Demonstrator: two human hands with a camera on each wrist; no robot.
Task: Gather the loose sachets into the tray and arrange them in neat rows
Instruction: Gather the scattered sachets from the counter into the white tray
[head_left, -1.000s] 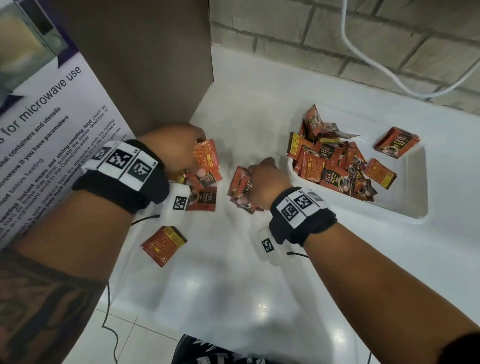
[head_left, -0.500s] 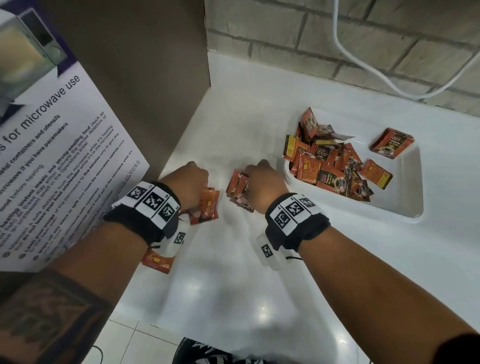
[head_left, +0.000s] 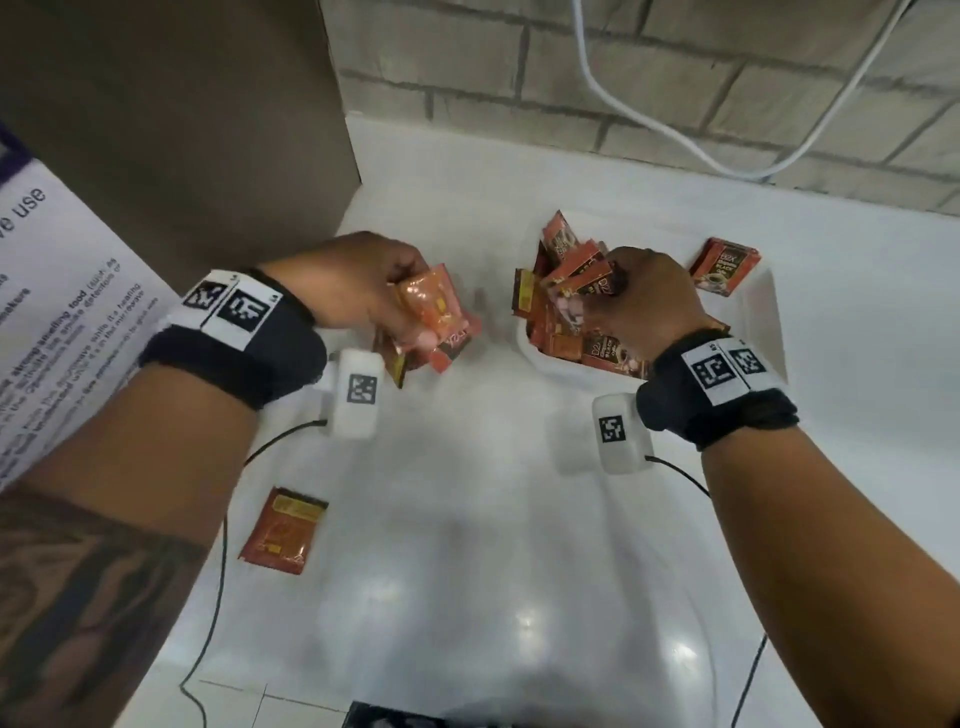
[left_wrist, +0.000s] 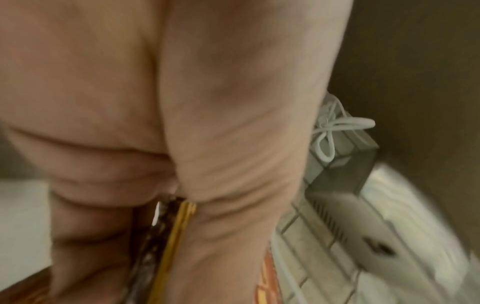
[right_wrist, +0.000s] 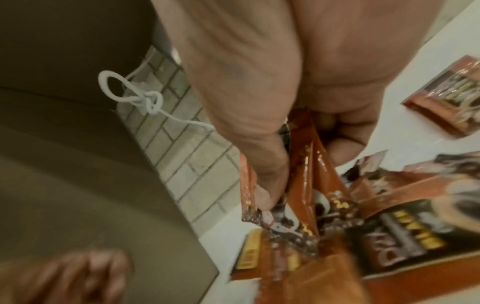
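Note:
My left hand (head_left: 384, 296) holds a bunch of orange-red sachets (head_left: 434, 319) above the white counter, left of the tray. In the left wrist view the curled fingers (left_wrist: 103, 216) squeeze sachet edges (left_wrist: 171, 236). My right hand (head_left: 639, 301) grips several sachets (head_left: 576, 291) over the left end of the white tray (head_left: 763, 322). The right wrist view shows thumb and fingers pinching that bundle (right_wrist: 298, 185) above a jumbled pile of sachets (right_wrist: 389, 236). One sachet (head_left: 724, 266) lies alone at the tray's far right. Another loose sachet (head_left: 283, 530) lies on the counter near the front left.
A brown panel (head_left: 171, 119) and a printed microwave notice (head_left: 57, 312) stand at the left. A brick wall (head_left: 675, 78) with a white cable (head_left: 649, 124) runs along the back. Wrist-camera wires (head_left: 218, 571) trail over the counter's front edge.
Both hands lifted off the counter with their sachets. The right hand carried its bundle rightward over the tray's left end. The left hand rose, uncovering one sachet left on the counter.

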